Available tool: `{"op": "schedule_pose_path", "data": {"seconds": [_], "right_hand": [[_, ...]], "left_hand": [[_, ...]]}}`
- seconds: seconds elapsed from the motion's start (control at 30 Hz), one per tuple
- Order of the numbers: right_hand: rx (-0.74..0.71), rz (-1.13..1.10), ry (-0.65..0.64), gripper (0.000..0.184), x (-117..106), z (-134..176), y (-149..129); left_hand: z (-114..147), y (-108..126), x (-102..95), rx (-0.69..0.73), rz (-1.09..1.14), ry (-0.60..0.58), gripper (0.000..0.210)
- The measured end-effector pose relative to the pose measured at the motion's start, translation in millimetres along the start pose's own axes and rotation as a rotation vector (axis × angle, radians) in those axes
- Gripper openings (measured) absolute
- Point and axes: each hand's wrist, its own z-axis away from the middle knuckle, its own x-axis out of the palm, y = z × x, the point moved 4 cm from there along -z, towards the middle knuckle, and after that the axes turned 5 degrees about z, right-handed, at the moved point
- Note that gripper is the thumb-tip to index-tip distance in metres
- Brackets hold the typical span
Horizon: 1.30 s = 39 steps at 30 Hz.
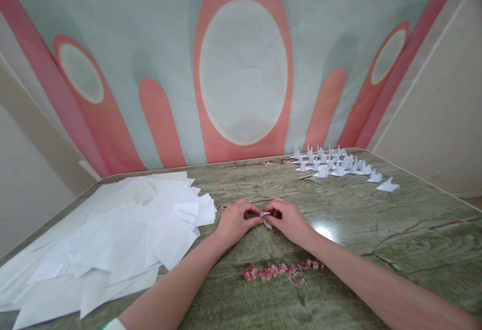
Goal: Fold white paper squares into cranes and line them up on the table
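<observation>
Near the middle of the table, a small piece of folded white paper (266, 219) is held between both hands. My left hand (238, 221) pinches its left side with thumb and fingertips. From the right, my right hand (286, 219) grips the other side in the same kind of pinch. The fingers cover much of the paper, so its exact shape cannot be made out. To the left of my left hand lies a wide, loose pile of white paper sheets (113, 239), with smaller squares on its right edge.
Several folded white paper cranes (339, 169) stand in rows at the back right of the table. The wood-patterned tabletop (376, 229) carries a printed strip of pink flowers (278, 270) near me. Behind the table rises a patterned wall hanging (243, 69).
</observation>
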Motion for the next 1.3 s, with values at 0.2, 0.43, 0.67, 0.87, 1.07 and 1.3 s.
{"op": "schedule_pose_path", "data": {"seconds": [0.2, 0.43, 0.67, 0.87, 1.07, 1.3], "right_hand": [[-0.011, 0.007, -0.035, 0.003, 0.7, -0.1, 1.2], [-0.026, 0.015, -0.074, 0.005, -2.0, -1.1, -0.7], [-0.094, -0.017, -0.167, 0.011, -8.4, -2.4, 0.1], [-0.127, -0.004, -0.2, 0.011, -10.8, 0.5, -2.3], [-0.114, 0.014, -0.171, 0.011, -9.5, 2.1, -5.1], [-0.089, -0.016, -0.137, 0.009, -9.6, 4.7, -7.2]], "left_hand": [[1.0, -0.3, 0.2, 0.008, -0.021, -0.009, 0.024], [3.0, 4.0, 0.5, 0.002, -0.024, -0.003, 0.027], [4.2, 8.6, 1.1, 0.002, -0.039, 0.007, 0.026], [4.0, 9.8, 2.2, -0.005, -0.042, 0.015, 0.027], [2.8, 7.7, 5.7, -0.06, -0.034, 0.03, 0.025], [2.5, 6.9, 7.1, -0.097, -0.032, 0.027, 0.023]]}}
